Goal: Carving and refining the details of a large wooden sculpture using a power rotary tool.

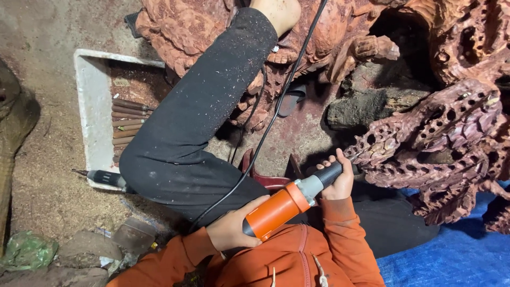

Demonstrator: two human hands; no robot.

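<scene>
On the right side of the view stands a big reddish carving [441, 133], a mass of root-like wood pierced with many small holes; more carved wood [212, 26] fills the top, with folds and scale-like relief already cut in; judging by that, most of the shaping looks done, and what is left seems to be fine work at the lower left edge of the pierced part, though how much cannot be told from here. Below it a blue tarp [451, 260] covers the ground at the right; sawdust lies thick on the dirt floor [48, 175] at the left. The person sits with one leg [196, 111] in dark trousers stretched toward the carving, dusted with chips. A white tray [90, 106] lies beside the leg, holding a row of chisels [130, 119]; a second small power tool [103, 177] rests on its near rim. An orange grinder [284, 204] sits across the lap, its black cord [276, 111] running up over the leg; its tip meets the edge of the pierced wood. The left hand [231, 228] is closed around the orange rear of the grinder; the right hand [337, 178] is wrapped round its dark neck, just beside the wood.
</scene>
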